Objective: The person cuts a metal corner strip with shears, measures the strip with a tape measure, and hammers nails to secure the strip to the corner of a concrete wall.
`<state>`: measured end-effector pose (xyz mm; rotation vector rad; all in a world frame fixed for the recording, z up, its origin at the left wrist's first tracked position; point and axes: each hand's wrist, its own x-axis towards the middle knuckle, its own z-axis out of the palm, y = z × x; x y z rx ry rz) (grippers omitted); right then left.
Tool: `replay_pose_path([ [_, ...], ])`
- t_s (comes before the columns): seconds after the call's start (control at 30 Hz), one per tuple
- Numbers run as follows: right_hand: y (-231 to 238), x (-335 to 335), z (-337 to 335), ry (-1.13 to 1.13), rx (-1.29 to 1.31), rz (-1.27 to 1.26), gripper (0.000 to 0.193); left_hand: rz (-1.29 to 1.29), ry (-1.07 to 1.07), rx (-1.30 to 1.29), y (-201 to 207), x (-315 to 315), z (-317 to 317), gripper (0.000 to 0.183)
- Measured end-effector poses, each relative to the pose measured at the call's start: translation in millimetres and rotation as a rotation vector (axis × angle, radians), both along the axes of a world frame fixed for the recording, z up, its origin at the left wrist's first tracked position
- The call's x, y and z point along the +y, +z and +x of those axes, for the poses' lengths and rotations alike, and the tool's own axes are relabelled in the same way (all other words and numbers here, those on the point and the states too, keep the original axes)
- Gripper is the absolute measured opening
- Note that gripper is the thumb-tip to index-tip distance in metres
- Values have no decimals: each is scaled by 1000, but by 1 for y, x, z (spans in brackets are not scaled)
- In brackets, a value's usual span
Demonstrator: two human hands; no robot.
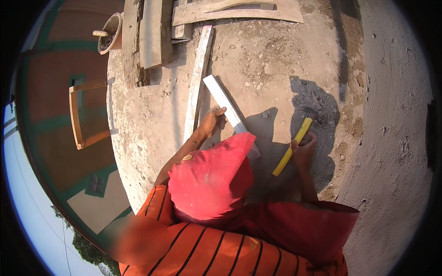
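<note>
My left hand (pixel 214 120) is closed on the edge of a flat white strip (pixel 220 95) that slants across the dusty ground. The strip's lower end lies in shade, partly behind red cloth (pixel 209 179) in front of me. A short yellow bar (pixel 284 159) is in my right hand (pixel 304 146), the fingers wrapped round its middle, its exact kind not clear. It tilts with its upper end to the right and stays apart from the white strip. Just left of the strip lies a longer, whitish, worn board (pixel 199 78).
Thick wooden planks (pixel 156 34) and a wide board (pixel 239 14) lie at the far side. A bucket (pixel 116 34) with a handle sticking out stands far left, near a wooden frame (pixel 75 115). A rough grey wall (pixel 391 138) runs along the right, with loose rubble (pixel 267 69) before it.
</note>
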<state>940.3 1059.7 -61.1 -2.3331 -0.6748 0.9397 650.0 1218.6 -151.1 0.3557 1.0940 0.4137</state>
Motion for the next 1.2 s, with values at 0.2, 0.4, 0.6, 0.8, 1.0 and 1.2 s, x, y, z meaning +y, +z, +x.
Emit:
replay_pose_path([
  [0.2, -13, -9, 17, -306, 422, 80, 29, 110, 129, 50, 6, 26, -5, 20],
  [0.4, -7, -3, 14, -382, 262, 171, 23, 33, 57, -45, 26, 32, 40, 22],
  [0.6, 37, 24, 47, -374, 168, 399, 18, 22, 198, -94, 9, -20, 71, 15],
  [0.8, -9, -8, 79, -254, -80, 343, 15, -167, -194, -52, 27, -80, 71, 30],
  [1.0, 6, -8, 59, -325, 45, 291, 17, 1298, -616, 601, 45, -37, 77, 46],
  [1.2, 7, -6, 52, -231, 82, 278, 20, 1427, -926, 707, 51, -6, 82, 54],
])
